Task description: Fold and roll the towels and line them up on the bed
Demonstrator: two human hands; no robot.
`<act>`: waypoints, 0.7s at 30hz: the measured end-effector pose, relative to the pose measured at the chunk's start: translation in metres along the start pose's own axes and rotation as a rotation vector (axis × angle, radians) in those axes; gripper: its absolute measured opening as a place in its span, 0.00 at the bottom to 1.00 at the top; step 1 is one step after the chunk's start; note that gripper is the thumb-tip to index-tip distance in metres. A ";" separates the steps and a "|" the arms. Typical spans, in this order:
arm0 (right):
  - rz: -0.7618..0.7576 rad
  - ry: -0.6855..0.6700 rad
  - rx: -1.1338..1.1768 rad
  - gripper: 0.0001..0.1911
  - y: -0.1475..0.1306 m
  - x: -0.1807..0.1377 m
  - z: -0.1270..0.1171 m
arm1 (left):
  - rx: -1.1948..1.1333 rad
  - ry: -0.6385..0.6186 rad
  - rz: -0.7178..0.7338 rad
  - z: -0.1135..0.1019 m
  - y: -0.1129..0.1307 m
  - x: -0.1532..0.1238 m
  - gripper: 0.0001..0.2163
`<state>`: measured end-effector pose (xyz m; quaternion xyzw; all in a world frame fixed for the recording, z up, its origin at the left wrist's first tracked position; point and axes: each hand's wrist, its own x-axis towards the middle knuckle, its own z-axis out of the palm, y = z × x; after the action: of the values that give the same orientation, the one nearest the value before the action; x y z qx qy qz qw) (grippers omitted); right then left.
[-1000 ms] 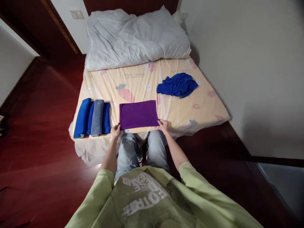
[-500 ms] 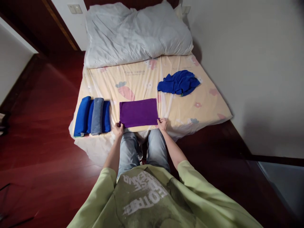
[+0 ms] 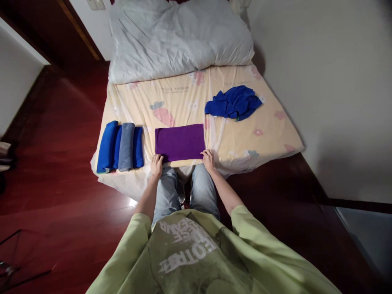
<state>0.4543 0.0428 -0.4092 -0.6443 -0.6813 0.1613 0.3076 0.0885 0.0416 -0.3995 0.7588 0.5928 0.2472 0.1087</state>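
A purple towel (image 3: 180, 143) lies flat in a rectangle near the bed's front edge. At its near left corner rests my left hand (image 3: 157, 164), fingers stretched over the cloth. My right hand (image 3: 208, 159) touches the near right corner, its fingers extended and slightly apart. Left of the purple towel, several rolled or folded towels stand side by side: blue ones (image 3: 107, 147) and a grey one (image 3: 126, 147). A crumpled heap of blue cloth (image 3: 234, 103) sits farther back on the right.
The bed (image 3: 254, 134) has a pale yellow sheet with carrot prints. A large white-grey quilt or pillow (image 3: 180, 41) fills its head end. A wall (image 3: 330, 90) runs along the right, and dark red floor (image 3: 61, 163) lies to the left.
Both hands have gone from pinching the purple towel's near corners to lying on them with fingers extended. The view has shifted slightly; the towels keep their places.
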 end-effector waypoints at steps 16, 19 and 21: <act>-0.058 -0.147 -0.156 0.28 -0.016 -0.012 -0.017 | 0.037 -0.137 -0.019 -0.002 0.000 0.001 0.28; -0.038 -0.171 -0.186 0.27 -0.021 0.000 -0.019 | 0.123 -0.182 -0.029 -0.008 0.005 0.013 0.26; -0.030 -0.194 -0.198 0.26 -0.023 0.006 -0.022 | 0.148 -0.200 -0.014 -0.014 0.007 0.019 0.23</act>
<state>0.4506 0.0424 -0.3770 -0.6428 -0.7299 0.1503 0.1775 0.0906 0.0557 -0.3800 0.7815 0.6007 0.1251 0.1127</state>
